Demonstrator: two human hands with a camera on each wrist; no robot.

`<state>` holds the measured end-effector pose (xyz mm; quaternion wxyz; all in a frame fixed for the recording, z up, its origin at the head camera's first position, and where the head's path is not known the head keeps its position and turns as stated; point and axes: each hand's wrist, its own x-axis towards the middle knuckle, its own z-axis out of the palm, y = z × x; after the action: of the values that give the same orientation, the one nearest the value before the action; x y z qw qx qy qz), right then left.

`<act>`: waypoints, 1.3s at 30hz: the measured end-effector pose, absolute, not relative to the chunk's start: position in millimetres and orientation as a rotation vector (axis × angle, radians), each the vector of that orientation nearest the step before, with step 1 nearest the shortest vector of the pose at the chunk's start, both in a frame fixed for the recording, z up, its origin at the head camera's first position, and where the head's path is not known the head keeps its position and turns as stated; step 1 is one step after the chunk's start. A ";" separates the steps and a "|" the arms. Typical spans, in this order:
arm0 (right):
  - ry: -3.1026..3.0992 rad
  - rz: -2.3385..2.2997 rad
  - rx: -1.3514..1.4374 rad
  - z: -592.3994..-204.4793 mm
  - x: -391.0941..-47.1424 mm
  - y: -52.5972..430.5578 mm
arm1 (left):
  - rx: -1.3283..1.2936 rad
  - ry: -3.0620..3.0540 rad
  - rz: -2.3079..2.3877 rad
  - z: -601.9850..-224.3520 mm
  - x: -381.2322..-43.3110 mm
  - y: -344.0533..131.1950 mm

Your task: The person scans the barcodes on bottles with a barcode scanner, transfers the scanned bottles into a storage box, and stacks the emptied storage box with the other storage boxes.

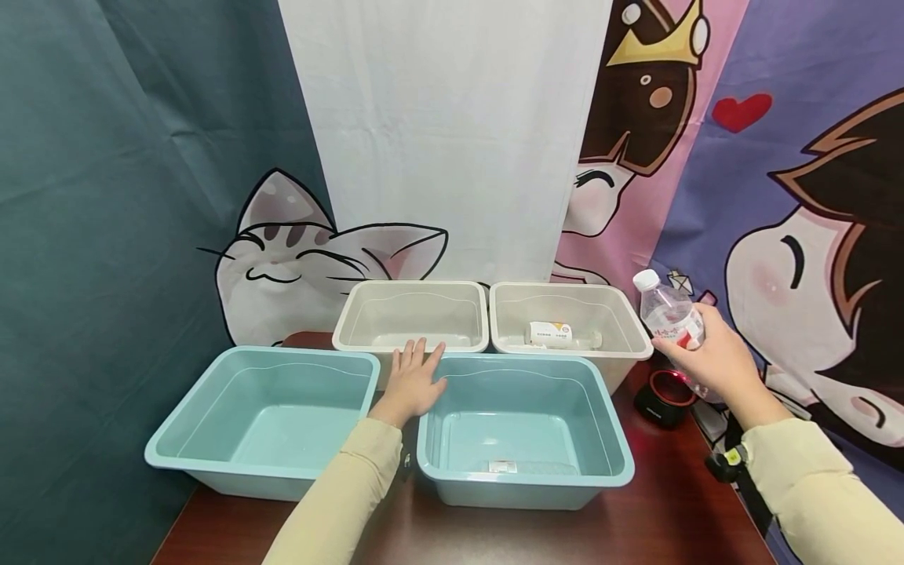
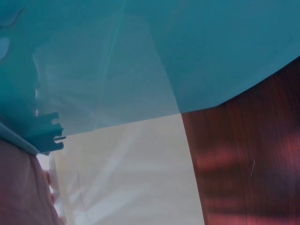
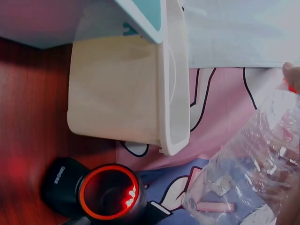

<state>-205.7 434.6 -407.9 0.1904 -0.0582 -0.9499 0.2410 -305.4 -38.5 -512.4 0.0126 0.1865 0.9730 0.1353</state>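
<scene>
Our right hand point(image 1: 716, 357) curls round one clear bottle point(image 1: 667, 312), tilted near the black scanner point(image 1: 664, 400) at right; our left hand point(image 1: 412, 386), fingers spread, grips nothing. A light, steady hold, fingers off the label point(image 1: 661, 322), should serve us best. We count two near blue tubs point(image 1: 184, 461), two far white tubs point(image 1: 413, 306), one scanner.

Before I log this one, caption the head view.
Right hand grips a clear bottle, left hand spread among four bins on a table.
</scene>
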 end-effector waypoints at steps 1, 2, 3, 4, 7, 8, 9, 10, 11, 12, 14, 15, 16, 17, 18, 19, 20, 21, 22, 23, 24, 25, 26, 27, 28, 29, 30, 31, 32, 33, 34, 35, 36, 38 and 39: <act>-2.663 0.660 -0.163 -408.3 -205.5 435.5 | 0.581 3.032 0.425 -512.4 -305.5 -38.6; -2.657 0.640 -0.159 -408.9 -205.7 436.5 | 0.581 3.034 0.427 -512.4 -305.4 -38.8; -2.651 0.618 -0.156 -409.5 -205.8 437.4 | 0.580 3.035 0.426 -512.6 -305.5 -39.0; -2.648 0.592 -0.154 -410.4 -206.1 438.4 | 0.578 3.036 0.424 -512.8 -305.8 -39.2; -2.638 0.529 -0.155 -413.4 -206.4 440.8 | 0.573 3.036 0.422 -513.5 -306.4 -40.1; -2.635 0.510 -0.157 -414.3 -206.4 441.3 | 0.572 3.036 0.419 -513.7 -306.4 -40.5; -2.635 0.490 -0.164 -415.2 -206.2 441.6 | 0.571 3.035 0.417 -514.0 -306.6 -40.7; -2.633 0.470 -0.166 -416.1 -206.0 441.9 | 0.569 3.034 0.415 -514.1 -306.8 -40.8; -2.631 0.456 -0.172 -416.9 -205.7 442.1 | 0.568 3.033 0.412 -514.3 -306.9 -40.9; -2.629 0.441 -0.179 -417.9 -205.6 442.3 | 0.567 3.033 0.410 -514.5 -307.0 -41.0; -2.630 0.411 -0.189 -419.3 -205.3 442.7 | 0.566 3.034 0.409 -514.7 -307.2 -40.9; -2.632 0.396 -0.191 -419.9 -205.1 442.9 | 0.566 3.036 0.406 -514.8 -307.3 -40.7; -2.634 0.380 -0.192 -420.6 -204.8 443.0 | 0.567 3.037 0.404 -514.7 -307.4 -40.6; -2.638 0.366 -0.196 -421.4 -204.7 443.1 | 0.568 3.037 0.405 -514.7 -307.5 -40.5; -2.638 0.352 -0.195 -422.1 -204.5 443.3 | 0.570 3.039 0.405 -514.6 -307.6 -40.4; -2.639 0.337 -0.192 -422.9 -204.2 443.4 | 0.572 3.038 0.410 -514.2 -307.4 -40.4; -2.639 0.323 -0.191 -423.7 -203.8 443.4 | 0.575 3.038 0.413 -514.1 -307.4 -40.3; -2.636 0.310 -0.189 -424.8 -203.5 443.5 | 0.577 3.036 0.414 -513.9 -307.4 -40.2; -2.634 0.299 -0.189 -426.0 -203.1 443.5 | 0.580 3.035 0.418 -513.6 -307.3 -40.2; -2.629 0.290 -0.187 -427.3 -202.7 443.7 | 0.583 3.034 0.424 -513.4 -307.0 -40.3; -2.626 0.282 -0.187 -428.5 -202.1 443.7 | 0.585 3.033 0.428 -513.2 -306.9 -40.4; -2.624 0.275 -0.188 -429.9 -201.5 443.8 | 0.587 3.031 0.433 -512.9 -306.6 -40.5; -2.623 0.267 -0.191 -431.4 -200.8 444.0 | 0.588 3.032 0.433 -513.1 -306.6 -40.5; -2.623 0.264 -0.191 -432.9 -200.2 444.2 | 0.590 3.031 0.435 -513.1 -306.4 -40.7; -2.623 0.257 -0.190 -434.5 -199.5 444.4 | 0.591 3.031 0.436 -513.3 -306.3 -40.8; -2.623 0.252 -0.187 -436.3 -199.0 445.0 | 0.591 3.029 0.439 -513.3 -306.0 -40.9; -2.624 0.247 -0.184 -438.1 -198.5 445.5 | 0.592 3.028 0.440 -513.6 -305.9 -40.9; -2.624 0.243 -0.179 -439.8 -198.1 446.1 | 0.591 3.027 0.441 -514.0 -305.8 -41.0; -2.624 0.239 -0.174 -441.6 -197.7 446.6 | 0.592 3.025 0.443 -514.5 -305.9 -41.0; -2.623 0.238 -0.170 -443.4 -197.5 447.4 | 0.592 3.025 0.446 -514.7 -305.8 -40.9; -2.622 0.235 -0.168 -445.3 -197.4 448.1 | 0.593 3.025 0.447 -515.0 -305.9 -40.7; -2.626 0.235 -0.169 -447.2 -197.2 448.8 | 0.594 3.026 0.448 -515.2 -306.1 -40.6; -2.629 0.236 -0.171 -449.0 -196.9 449.4 | 0.595 3.028 0.445 -515.5 -306.5 -40.4; -2.634 0.235 -0.173 -453.2 -196.7 450.9 | 0.595 3.030 0.446 -515.5 -306.8 -40.0; -2.635 0.234 -0.172 -455.4 -196.5 451.6 | 0.595 3.032 0.443 -515.2 -306.9 -39.8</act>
<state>-196.5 451.6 -455.4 0.2428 -0.0631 -0.9642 0.0857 -306.9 -39.8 -515.2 0.0101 0.1906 0.9713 0.1419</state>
